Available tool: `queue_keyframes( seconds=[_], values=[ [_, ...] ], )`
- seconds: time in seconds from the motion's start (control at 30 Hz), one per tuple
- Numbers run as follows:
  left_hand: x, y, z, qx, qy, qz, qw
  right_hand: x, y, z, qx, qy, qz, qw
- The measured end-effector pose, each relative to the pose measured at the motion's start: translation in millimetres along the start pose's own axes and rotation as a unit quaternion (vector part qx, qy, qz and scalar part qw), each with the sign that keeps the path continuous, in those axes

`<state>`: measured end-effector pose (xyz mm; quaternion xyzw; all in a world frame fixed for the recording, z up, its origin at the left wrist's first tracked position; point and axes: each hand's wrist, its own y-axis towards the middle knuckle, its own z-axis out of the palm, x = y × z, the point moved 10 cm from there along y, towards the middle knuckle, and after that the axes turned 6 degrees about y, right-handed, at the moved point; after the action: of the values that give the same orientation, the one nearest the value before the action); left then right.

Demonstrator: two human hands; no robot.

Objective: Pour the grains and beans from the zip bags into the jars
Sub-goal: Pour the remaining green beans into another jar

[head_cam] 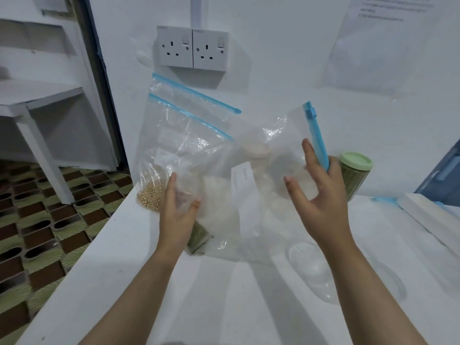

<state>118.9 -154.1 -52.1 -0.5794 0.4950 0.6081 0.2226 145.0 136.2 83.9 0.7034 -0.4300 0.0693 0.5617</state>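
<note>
Already one jar [356, 178] was full of green beans, lid on. The left hand [178, 215] pinched the bottom of a zip bag [249, 195] of white grains over the table [119, 275]. The right hand [322, 200], fingers wide, held its zip end. Two more bags [174, 125] waited unpoured.

Clear zip bag [286, 135] (blue slider [310, 113])

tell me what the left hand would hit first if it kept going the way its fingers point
Likely the clear zip bags at the fingertips of the left hand; the wall lies beyond.
</note>
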Motion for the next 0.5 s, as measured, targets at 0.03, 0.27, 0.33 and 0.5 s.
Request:
queue_keyframes(
  seconds=[0.03,0.27,0.33,0.5],
  values=[
    [-6,5,1,-0.006,0.004,0.008,1.000,0,3,-5,-0.001,0.002,0.000,1.000],
    [-63,37,10,-0.044,0.056,0.103,0.992,-30,10,-42,-0.004,0.063,0.101,0.993],
    [-80,40,18,-0.040,0.053,0.130,0.989,-37,7,-53,-0.012,0.074,0.117,0.990],
    [-109,45,34,-0.025,0.057,0.168,0.984,-43,1,-74,-0.013,0.044,0.120,0.992]
  ],
)
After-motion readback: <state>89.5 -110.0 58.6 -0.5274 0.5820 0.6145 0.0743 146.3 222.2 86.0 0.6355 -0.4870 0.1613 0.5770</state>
